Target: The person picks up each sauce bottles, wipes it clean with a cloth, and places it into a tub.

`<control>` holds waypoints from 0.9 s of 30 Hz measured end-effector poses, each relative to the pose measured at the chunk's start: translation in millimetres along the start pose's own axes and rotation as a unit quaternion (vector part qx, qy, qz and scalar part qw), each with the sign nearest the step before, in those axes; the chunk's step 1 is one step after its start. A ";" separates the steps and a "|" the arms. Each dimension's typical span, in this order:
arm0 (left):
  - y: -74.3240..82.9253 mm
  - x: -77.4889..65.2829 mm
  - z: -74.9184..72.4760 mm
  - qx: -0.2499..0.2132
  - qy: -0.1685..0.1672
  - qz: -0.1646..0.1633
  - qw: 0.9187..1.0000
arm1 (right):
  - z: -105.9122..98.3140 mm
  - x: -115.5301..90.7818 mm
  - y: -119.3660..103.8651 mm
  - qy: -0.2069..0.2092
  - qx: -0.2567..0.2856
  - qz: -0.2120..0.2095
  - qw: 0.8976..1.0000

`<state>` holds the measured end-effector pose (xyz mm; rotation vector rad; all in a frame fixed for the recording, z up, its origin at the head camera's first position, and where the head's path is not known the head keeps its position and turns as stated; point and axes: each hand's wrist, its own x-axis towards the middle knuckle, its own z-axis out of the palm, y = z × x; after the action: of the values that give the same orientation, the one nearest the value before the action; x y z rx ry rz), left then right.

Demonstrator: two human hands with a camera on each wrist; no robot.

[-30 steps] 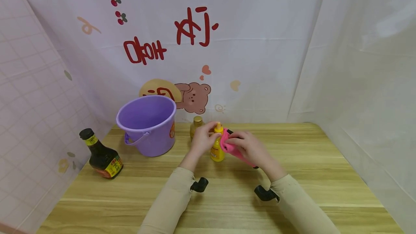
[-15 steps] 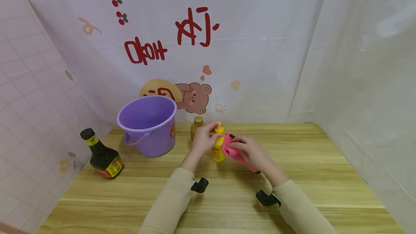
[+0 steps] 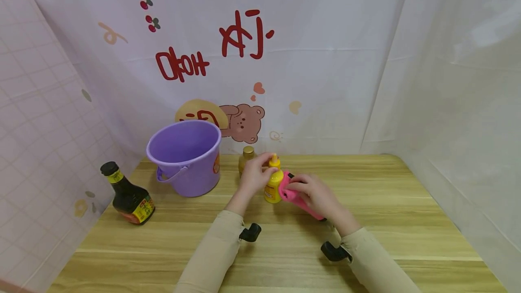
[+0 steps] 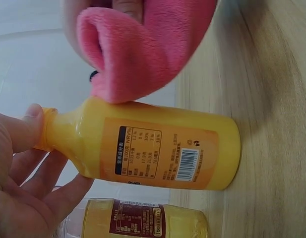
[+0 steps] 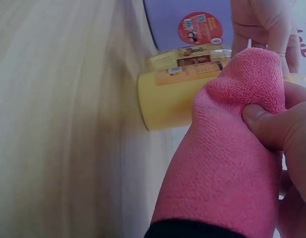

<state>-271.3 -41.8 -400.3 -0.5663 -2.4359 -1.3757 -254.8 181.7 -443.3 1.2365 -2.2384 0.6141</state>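
Observation:
A yellow squeeze bottle (image 3: 270, 193) with a pointed nozzle stands upright on the wooden table. My left hand (image 3: 254, 173) pinches it at the neck, just under the nozzle, with thumb and fingers. In my right hand (image 3: 316, 193) is a pink fluffy cloth (image 5: 217, 158) with a dark edge, pinched between thumb and fingers. Part of the cloth lies against the bottle's side, below the shoulder, in the left wrist view. A printed label (image 4: 143, 151) with a barcode faces that camera. Right behind my left hand, a gold-capped bottle (image 3: 247, 155) is partly hidden.
A purple bucket (image 3: 195, 177) with its handle down stands to the left of the hands. Farther left is a dark sauce bottle (image 3: 132, 200) with a black cap. White printed curtains (image 3: 325, 80) enclose the table (image 3: 386, 220) at the back and sides.
My right hand and the cloth have shifted slightly down along the bottle's right side and toward me. The left hand keeps its grip at the neck, and the bottle stays in place.

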 end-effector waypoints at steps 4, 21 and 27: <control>0.2 -0.4 -0.1 0.002 0.004 0.006 1.000 | 4.1 -2.6 0.1 -0.018 0.002 0.015 1.000; -1.1 -2.3 0.6 0.008 0.009 0.008 1.000 | 15.8 -3.0 1.1 -0.155 -0.031 0.079 0.984; 0.4 -1.2 0.6 0.006 0.006 0.009 1.000 | 14.4 -3.8 3.1 -0.155 -0.022 0.076 0.985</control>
<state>-270.1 -41.3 -400.9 -0.5736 -2.4223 -1.3525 -258.8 177.0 -457.2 1.2172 -2.6083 0.4493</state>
